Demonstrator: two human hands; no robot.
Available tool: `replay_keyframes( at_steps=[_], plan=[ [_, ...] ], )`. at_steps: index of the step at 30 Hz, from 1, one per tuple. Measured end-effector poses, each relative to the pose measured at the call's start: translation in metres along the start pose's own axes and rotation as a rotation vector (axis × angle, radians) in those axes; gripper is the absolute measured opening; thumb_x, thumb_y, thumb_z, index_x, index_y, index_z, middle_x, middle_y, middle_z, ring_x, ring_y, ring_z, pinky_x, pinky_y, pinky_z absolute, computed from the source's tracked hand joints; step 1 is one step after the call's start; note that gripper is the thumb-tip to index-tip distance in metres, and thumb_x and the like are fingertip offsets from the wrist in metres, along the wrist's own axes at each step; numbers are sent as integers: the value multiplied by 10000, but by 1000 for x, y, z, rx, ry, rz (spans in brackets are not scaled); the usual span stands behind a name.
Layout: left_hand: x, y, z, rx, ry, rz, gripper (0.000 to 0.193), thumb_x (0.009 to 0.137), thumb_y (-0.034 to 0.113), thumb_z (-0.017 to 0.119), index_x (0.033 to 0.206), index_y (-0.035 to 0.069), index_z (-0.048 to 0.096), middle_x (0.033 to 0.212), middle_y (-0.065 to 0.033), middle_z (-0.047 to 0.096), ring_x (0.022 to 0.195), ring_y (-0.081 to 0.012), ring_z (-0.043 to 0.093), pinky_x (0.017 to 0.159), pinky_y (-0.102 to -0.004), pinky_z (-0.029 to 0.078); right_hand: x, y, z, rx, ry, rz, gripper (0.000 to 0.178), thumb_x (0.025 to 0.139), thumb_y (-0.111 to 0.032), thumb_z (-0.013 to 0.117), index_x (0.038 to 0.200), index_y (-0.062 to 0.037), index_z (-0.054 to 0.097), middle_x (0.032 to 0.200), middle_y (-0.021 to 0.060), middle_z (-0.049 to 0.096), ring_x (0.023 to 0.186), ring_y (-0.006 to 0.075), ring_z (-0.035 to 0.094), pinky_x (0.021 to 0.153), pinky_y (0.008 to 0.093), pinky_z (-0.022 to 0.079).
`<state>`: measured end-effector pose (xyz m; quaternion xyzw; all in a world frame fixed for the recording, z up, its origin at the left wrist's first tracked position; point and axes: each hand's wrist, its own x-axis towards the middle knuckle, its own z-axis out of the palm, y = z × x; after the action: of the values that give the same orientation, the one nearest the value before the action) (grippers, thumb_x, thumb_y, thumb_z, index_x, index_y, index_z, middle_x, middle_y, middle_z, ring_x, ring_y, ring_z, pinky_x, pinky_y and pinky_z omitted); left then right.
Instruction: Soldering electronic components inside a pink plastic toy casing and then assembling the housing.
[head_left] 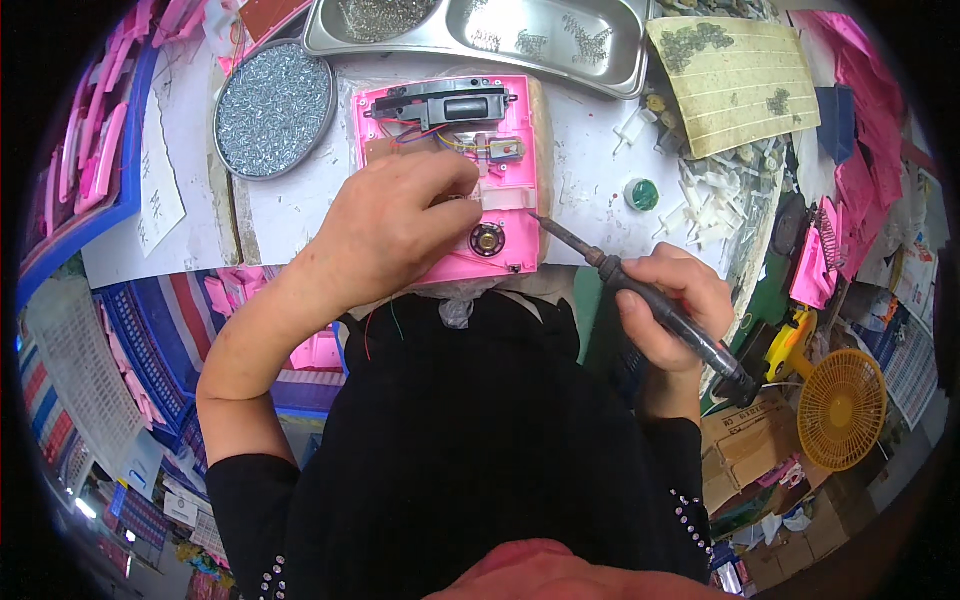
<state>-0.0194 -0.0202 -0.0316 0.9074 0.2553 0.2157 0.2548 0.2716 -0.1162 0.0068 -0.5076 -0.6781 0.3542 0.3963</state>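
Observation:
A pink plastic housing (522, 172) lies open in front of me, with wires and parts inside. Across its far end runs a black moulded part (440, 104); a small motor unit (503, 149) sits below that, and a round black speaker (487, 238) is at the near end. My left hand (395, 222) reaches over the housing's left side, its fingers pinched together beside a pale, translucent piece (508, 198). What they hold is hidden. In my right hand (682, 298) is a soldering iron (572, 240), its tip at the housing's right edge next to that piece.
A round dish of small metal screws (275, 110) stands at the left. Beyond the housing is a steel compartment tray (545, 75). To the right are a small green pot (641, 194), white plastic parts (690, 210) and a yellowish sheet (735, 95). Blue crates (150, 340) stand at left.

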Motion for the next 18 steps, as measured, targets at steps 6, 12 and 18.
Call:
replay_keyframes(
  at_steps=[6, 12, 18],
  plan=[
    [-2, -4, 1, 22, 10, 18, 248, 722, 71, 749, 966, 70, 704, 969, -83, 667, 829, -271, 670, 686, -384, 531, 1, 0, -1, -20, -19, 6, 280, 750, -14, 811, 1010, -8, 706, 626, 57, 575, 508, 162, 527, 474, 295, 358],
    [-7, -3, 2, 148, 35, 90, 272, 736, 100, 713, 1007, 82, 726, 996, -63, 684, 838, -244, 677, 670, -364, 512, -1, 0, -1, -6, -7, 9, 287, 749, -19, 815, 1014, -6, 707, 623, 56, 568, 506, 165, 523, 474, 297, 355],
    [-6, -10, 4, 92, 121, 104, 351, 723, 37, 782, 1064, 55, 699, 1008, -93, 680, 857, -279, 682, 700, -373, 549, -1, 4, -1, 6, -7, -3, 288, 750, -17, 813, 1018, -10, 710, 627, 59, 569, 508, 169, 529, 477, 300, 359]
  ],
)
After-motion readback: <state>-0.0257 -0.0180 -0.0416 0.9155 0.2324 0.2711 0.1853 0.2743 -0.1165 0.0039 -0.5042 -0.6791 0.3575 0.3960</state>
